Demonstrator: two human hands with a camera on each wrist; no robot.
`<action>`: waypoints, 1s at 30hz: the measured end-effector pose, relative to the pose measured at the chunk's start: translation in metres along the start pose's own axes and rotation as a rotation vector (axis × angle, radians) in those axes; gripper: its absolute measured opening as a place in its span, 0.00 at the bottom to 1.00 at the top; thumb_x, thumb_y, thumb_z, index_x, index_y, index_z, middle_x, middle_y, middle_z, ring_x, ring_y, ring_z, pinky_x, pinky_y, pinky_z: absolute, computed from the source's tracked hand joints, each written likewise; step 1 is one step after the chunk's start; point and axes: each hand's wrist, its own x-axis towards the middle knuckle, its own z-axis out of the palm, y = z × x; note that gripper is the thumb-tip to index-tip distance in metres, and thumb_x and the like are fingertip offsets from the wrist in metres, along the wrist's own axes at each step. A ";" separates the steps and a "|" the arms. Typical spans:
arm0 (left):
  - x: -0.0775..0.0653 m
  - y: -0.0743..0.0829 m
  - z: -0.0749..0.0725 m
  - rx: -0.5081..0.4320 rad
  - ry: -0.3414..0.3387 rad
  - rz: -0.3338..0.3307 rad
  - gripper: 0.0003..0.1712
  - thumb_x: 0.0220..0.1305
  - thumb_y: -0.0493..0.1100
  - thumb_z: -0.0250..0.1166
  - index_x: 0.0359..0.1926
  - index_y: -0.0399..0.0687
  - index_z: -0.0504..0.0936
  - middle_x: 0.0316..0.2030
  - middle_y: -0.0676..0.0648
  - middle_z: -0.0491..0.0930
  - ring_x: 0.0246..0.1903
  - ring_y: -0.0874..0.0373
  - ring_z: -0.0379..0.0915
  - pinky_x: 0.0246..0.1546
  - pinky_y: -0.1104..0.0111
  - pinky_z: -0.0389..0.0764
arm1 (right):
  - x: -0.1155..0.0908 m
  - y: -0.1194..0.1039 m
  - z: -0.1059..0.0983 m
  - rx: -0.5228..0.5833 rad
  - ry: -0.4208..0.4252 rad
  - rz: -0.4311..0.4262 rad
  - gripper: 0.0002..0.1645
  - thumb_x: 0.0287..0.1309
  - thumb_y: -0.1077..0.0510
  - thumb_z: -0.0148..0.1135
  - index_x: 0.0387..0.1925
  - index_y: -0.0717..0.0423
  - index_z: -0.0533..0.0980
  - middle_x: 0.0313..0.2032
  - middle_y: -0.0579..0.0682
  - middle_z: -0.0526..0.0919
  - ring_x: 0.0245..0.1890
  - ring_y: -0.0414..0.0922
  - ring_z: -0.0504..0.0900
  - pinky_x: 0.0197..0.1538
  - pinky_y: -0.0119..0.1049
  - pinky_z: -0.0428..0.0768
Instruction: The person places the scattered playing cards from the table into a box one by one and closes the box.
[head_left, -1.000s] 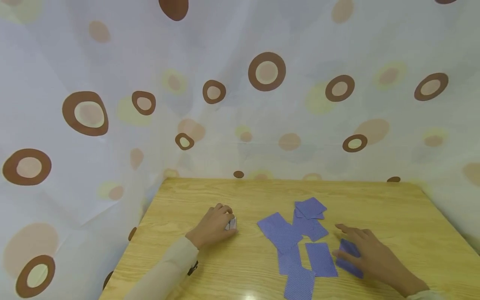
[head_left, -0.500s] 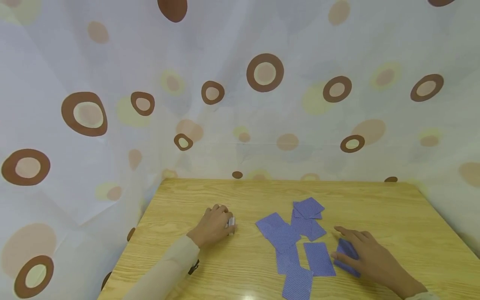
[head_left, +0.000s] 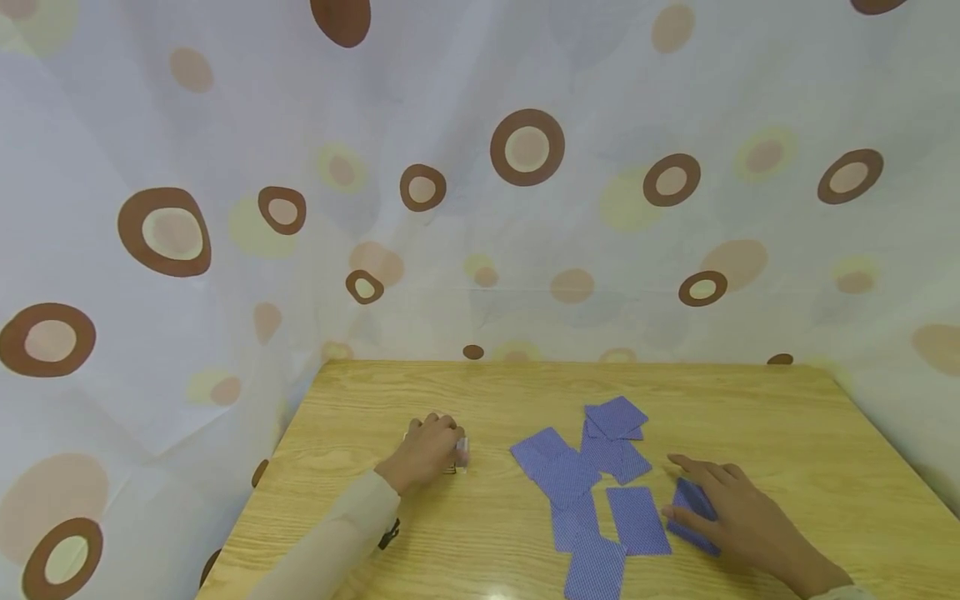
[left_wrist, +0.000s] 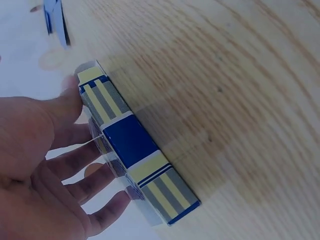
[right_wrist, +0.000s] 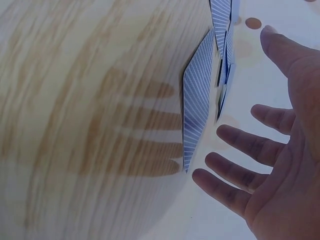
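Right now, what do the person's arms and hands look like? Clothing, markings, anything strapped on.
Left arm: long, plain cream fabric sleeve; small black strap-like piece beside it near the wrist. Right arm: only a pale fabric cuff shows. Left hand and right hand: no gloves, no rings visible.

Middle card (head_left: 639, 521) on worktop (head_left: 360, 400): overlapping cards (head_left: 567, 477) just left of it, second card group (head_left: 618, 417) behind it. Right of it, outer card (head_left: 690, 497), partly beneath right grip (head_left: 738, 517). Well left of it, past overlapping cards, box (left_wrist: 132, 140) in left grip (head_left: 423, 450). Well behind it, beyond worktop's far edge, backdrop (head_left: 450, 242), flanking worktop left and right.
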 end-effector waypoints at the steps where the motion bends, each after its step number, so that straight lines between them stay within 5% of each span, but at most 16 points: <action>1: 0.000 0.000 0.000 -0.006 0.001 0.000 0.25 0.70 0.55 0.67 0.57 0.43 0.84 0.56 0.44 0.79 0.54 0.45 0.72 0.53 0.44 0.72 | 0.000 0.000 0.000 0.000 0.000 0.000 0.46 0.62 0.30 0.65 0.70 0.53 0.71 0.60 0.60 0.80 0.58 0.67 0.76 0.49 0.68 0.76; 12: -0.001 0.001 -0.011 -0.086 -0.047 0.018 0.38 0.54 0.55 0.81 0.59 0.37 0.81 0.55 0.41 0.77 0.51 0.45 0.70 0.56 0.41 0.70 | 0.000 0.000 0.000 0.003 0.001 0.001 0.46 0.62 0.28 0.64 0.70 0.54 0.72 0.60 0.61 0.80 0.57 0.67 0.76 0.50 0.68 0.76; 17: 0.001 0.000 -0.015 -0.092 -0.084 0.022 0.35 0.46 0.51 0.86 0.50 0.37 0.83 0.47 0.44 0.77 0.43 0.50 0.70 0.52 0.48 0.75 | 0.000 0.000 0.000 0.006 -0.003 0.006 0.47 0.62 0.27 0.63 0.69 0.54 0.72 0.60 0.60 0.80 0.57 0.66 0.76 0.50 0.68 0.76; 24: 0.002 -0.002 -0.019 -0.141 -0.129 0.015 0.34 0.40 0.45 0.88 0.45 0.33 0.83 0.53 0.40 0.75 0.44 0.53 0.71 0.51 0.62 0.79 | -0.001 0.000 0.000 0.013 0.006 0.001 0.45 0.62 0.29 0.64 0.69 0.53 0.72 0.61 0.59 0.80 0.57 0.65 0.77 0.50 0.67 0.76; 30: 0.000 -0.001 -0.026 -0.128 -0.154 0.028 0.31 0.35 0.44 0.89 0.39 0.36 0.84 0.42 0.47 0.76 0.37 0.58 0.68 0.45 0.67 0.79 | -0.003 0.001 0.000 0.019 0.008 -0.003 0.44 0.63 0.30 0.65 0.69 0.53 0.72 0.61 0.59 0.80 0.58 0.65 0.76 0.50 0.68 0.76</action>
